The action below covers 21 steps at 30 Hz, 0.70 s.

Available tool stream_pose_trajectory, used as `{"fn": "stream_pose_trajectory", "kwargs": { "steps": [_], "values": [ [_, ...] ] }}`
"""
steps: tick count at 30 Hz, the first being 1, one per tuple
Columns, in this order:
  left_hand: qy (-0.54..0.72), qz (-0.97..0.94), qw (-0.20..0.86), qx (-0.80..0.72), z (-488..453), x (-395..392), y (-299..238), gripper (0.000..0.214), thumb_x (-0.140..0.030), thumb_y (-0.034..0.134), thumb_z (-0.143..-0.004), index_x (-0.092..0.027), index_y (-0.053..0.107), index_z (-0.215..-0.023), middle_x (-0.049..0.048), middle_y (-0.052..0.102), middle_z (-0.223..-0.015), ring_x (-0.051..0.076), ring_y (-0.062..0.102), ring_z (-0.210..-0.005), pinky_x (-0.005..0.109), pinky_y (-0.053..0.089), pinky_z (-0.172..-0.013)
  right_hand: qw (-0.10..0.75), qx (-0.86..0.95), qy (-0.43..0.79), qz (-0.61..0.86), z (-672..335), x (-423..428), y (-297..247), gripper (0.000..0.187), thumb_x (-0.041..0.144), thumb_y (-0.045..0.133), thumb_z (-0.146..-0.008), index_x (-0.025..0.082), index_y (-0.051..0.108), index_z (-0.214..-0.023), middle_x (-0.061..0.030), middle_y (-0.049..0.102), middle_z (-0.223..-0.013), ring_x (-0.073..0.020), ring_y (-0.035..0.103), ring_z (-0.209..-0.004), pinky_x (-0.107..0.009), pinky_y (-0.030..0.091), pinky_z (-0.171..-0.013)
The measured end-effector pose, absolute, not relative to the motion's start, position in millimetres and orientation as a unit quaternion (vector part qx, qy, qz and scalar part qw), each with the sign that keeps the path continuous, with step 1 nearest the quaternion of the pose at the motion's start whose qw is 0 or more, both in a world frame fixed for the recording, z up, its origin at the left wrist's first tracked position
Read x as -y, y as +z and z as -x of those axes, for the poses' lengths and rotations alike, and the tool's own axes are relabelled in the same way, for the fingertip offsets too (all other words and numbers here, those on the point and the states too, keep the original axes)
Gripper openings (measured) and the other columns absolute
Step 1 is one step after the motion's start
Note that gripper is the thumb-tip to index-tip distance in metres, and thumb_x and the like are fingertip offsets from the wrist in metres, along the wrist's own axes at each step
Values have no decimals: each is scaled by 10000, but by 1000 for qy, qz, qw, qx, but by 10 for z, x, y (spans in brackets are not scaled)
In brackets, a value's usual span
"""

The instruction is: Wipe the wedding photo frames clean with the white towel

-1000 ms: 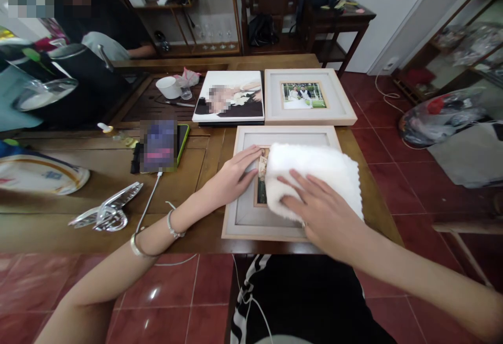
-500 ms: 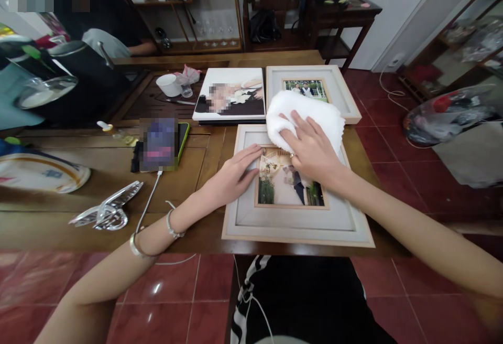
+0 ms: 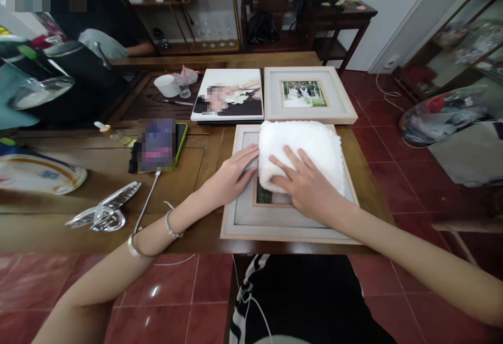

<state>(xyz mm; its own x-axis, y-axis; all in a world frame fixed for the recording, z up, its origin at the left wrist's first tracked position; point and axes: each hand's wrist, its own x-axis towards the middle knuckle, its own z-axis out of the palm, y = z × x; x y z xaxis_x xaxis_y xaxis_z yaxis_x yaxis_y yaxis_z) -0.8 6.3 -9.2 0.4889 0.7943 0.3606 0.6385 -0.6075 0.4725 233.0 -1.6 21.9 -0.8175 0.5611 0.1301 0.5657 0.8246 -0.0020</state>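
Observation:
A pale wooden picture frame (image 3: 243, 218) lies flat on the near edge of the wooden table (image 3: 98, 176). A fluffy white cloth (image 3: 310, 144) covers most of its photo. My right hand (image 3: 302, 181) lies flat on the cloth with fingers spread, pressing it down on the glass. My left hand (image 3: 231, 173) rests flat on the frame's left border, fingers stretched toward the cloth, holding nothing. Bracelets sit on my left wrist.
Behind lie a second framed photo (image 3: 306, 95) and a frameless photo print (image 3: 230, 95). To the left are a phone (image 3: 159, 144) with a white cable, a shiny metal ornament (image 3: 104, 213), a plate (image 3: 35, 173), a white cup (image 3: 167, 86). Another person sits far left.
My right hand drew the cloth back from the frame's top edge toward me, over the photo; a second ago it was lower right. My left hand stayed put.

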Motion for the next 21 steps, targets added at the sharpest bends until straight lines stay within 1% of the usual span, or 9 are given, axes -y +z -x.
{"fn": "stream_pose_trajectory", "kwargs": {
  "steps": [6,9,14,17,21],
  "values": [
    [270,-850,142,-429,9,-63,-89,417,-261,429,-988,-113,474,-1375,185,498,-1444,265,440,-1373,499,375,-1142,18,959,72,273,-2441,362,361,563,-46,520,-676,161,614,-1190,-144,397,-1528,-429,233,-1431,-637,276,-1131],
    [271,-849,140,-431,6,-61,-90,417,-252,422,-990,-89,480,-1369,195,502,-1437,266,436,-1376,488,370,-1147,1,958,127,259,-2509,552,487,596,-44,505,-656,173,594,-1203,-133,393,-1533,-418,222,-1437,-634,291,-1130],
    [276,-851,138,-426,4,-53,-78,417,-235,432,-987,-74,479,-1369,201,508,-1431,262,439,-1374,472,369,-1150,-7,954,190,230,-2585,749,675,586,-26,459,-660,192,573,-1192,-105,395,-1537,-341,246,-1450,-557,322,-1151],
    [275,-850,133,-429,3,-48,-69,422,-236,440,-983,-69,480,-1369,208,500,-1435,265,441,-1372,471,372,-1147,-4,949,209,237,-2583,765,692,604,-28,434,-660,196,566,-1205,-91,408,-1531,-319,269,-1445,-535,343,-1148],
    [275,-847,124,-438,7,-47,-72,433,-250,453,-976,-62,487,-1364,218,487,-1443,280,441,-1371,489,374,-1142,21,947,188,260,-2560,640,585,670,-51,409,-643,196,552,-1249,-79,390,-1543,-330,250,-1448,-570,328,-1145]
  ]
}}
